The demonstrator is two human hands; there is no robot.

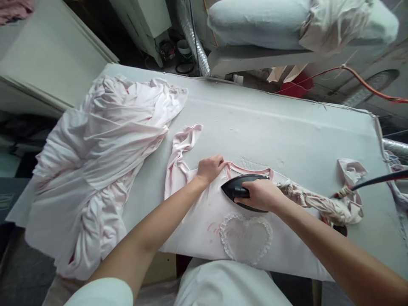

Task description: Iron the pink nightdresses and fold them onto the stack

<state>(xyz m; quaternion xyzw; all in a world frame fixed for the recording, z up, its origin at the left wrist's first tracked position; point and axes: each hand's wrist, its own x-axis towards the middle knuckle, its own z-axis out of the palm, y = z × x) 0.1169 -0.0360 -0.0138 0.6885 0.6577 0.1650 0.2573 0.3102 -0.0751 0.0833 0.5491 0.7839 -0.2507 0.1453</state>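
A pale pink shirt [197, 229] with a pink neckline lies spread on the padded white table [306, 140]. On its front is a lace-edged heart [246, 238] beside reddish lettering. My left hand [210, 168] pinches the shirt's shoulder, just left of the neckline, fingers closed. My right hand [259, 194] is wrapped round the handle of a black iron [231, 187], which rests on the shirt below the neckline, its tip pointing left. One sleeve [186, 138] lies twisted to the upper left of my left hand.
A large pile of pale pink cloth [108, 127] covers the table's left end. A cloth-wrapped cable [315, 202] runs from the iron to the right. Beyond the back edge stands a padded pressing arm [261, 23] with fabric on it.
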